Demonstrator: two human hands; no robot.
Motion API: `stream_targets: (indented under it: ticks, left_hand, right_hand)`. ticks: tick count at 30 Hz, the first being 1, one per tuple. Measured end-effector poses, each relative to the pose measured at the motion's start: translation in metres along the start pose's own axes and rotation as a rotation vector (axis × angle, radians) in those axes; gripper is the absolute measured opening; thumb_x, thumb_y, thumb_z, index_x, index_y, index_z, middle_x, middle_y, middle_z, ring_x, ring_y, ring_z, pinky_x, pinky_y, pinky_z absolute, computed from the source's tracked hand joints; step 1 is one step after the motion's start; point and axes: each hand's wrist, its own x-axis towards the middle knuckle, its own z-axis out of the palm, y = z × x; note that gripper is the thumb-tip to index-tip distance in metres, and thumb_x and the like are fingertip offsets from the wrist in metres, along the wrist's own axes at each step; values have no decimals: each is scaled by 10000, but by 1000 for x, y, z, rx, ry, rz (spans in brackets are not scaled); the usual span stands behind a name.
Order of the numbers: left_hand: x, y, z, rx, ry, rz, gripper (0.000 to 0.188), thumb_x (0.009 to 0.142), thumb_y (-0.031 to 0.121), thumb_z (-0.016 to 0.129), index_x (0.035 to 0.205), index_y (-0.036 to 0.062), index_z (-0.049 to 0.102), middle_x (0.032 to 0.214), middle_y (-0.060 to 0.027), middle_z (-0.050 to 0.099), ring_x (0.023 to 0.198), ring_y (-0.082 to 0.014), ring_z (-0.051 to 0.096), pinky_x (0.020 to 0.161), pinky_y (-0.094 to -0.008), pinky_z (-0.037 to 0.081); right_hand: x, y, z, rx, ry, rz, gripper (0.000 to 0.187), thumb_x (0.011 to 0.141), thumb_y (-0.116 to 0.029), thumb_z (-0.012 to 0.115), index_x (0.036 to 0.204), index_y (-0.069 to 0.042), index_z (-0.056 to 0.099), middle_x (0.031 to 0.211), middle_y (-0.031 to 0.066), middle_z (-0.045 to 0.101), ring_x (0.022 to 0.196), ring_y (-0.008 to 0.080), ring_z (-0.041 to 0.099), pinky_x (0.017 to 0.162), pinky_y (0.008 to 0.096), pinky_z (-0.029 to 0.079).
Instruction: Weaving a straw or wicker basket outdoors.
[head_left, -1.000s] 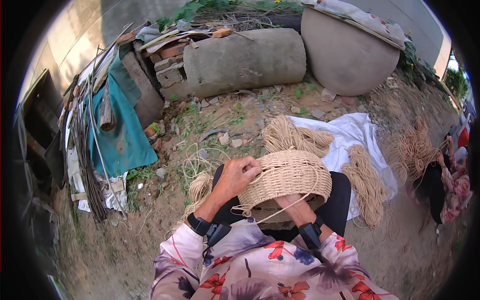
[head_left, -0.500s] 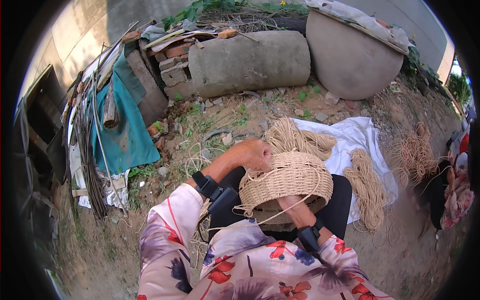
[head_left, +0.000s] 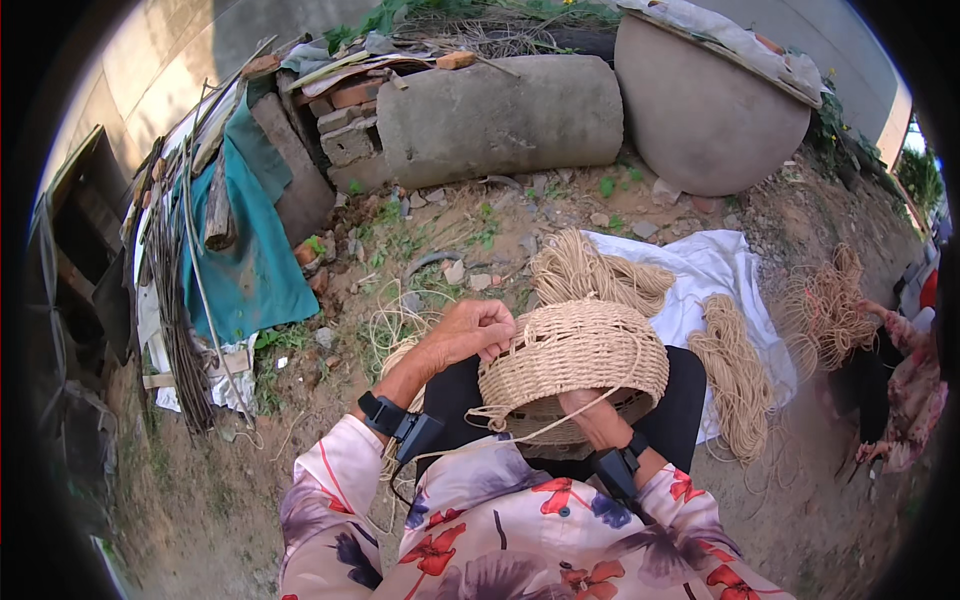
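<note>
While the woven basket (head_left: 580, 342) keeps its place on the lap, its open side turned to the near side, we note a shift in the left hand (head_left: 465, 332). Half a second ago it was raised at the far left of the basket's upper edge; now it has drawn back to the left and a little nearer, close to where we had it a second ago. The right hand (head_left: 587, 408) has stayed put, reaching into the opening.

Fingers: on the left hand we see them curled, thumb and fingertips close together with only a narrow gap, at the basket's left edge. Whether a strand is pinched there we cannot tell. The right fingers are hidden inside the wall, so we cannot tell how far they are spread or what they grip.

Basket position: just right of the left fingertips, and over and around the right hand. A loose cord (head_left: 530, 438) crosses in front of the opening and trails left over the lap.

Surroundings: beyond the basket we log one hank of cord (head_left: 600, 275), and to the right a second hank (head_left: 732, 380), both by a white cloth (head_left: 715, 262). Farther right, a co-worker's sleeve (head_left: 905, 332) is stretched toward a tangle of rope (head_left: 828, 312).
</note>
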Motion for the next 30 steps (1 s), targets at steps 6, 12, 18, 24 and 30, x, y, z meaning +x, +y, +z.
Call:
stream_targets:
  ticks: [6, 12, 18, 24, 30]
  left_hand:
    - [-32, -9, 26, 198, 220, 4, 223, 947, 258, 619, 1021, 59, 688, 791, -45, 687, 748, -149, 654, 692, -310, 518]
    - [-26, -12, 34, 192, 313, 109, 159, 873, 123, 648, 945, -8, 701, 793, -124, 696, 695, -161, 652, 650, -316, 510]
    - [-25, -16, 39, 187, 398, 185, 165, 870, 129, 655, 935, -17, 695, 763, -119, 693, 682, -146, 650, 652, -307, 515]
    - [-25, -10, 40, 234, 441, 177, 150, 865, 117, 652, 904, -21, 694, 748, -132, 700, 678, -162, 679, 658, -312, 531]
    - [-25, -9, 39, 267, 399, 115, 158, 845, 123, 654, 905, -16, 699, 757, -151, 701, 684, -191, 692, 659, -324, 534]
  right_hand:
    - [1, 9, 3, -32, -61, 48, 433, 894, -181, 725, 1272, -77, 542, 1227, 48, 596, 1132, 189, 575, 1002, 368, 491]
    - [-7, -1, 24, 30, 98, 63, 407, 914, -225, 698, 1259, -68, 547, 1210, 55, 604, 1110, 199, 583, 995, 383, 495]
    - [7, -6, 18, 261, 93, 138, 387, 958, -272, 627, 1261, -47, 541, 1220, 98, 606, 1121, 229, 586, 1006, 409, 496]
    - [14, -6, 8, 302, -6, 181, 388, 961, -260, 618, 1271, -40, 538, 1225, 108, 608, 1127, 231, 590, 1004, 409, 503]
    - [16, -14, -2, 192, -91, 146, 393, 960, -247, 617, 1281, -38, 525, 1235, 112, 595, 1122, 239, 587, 1002, 412, 502]
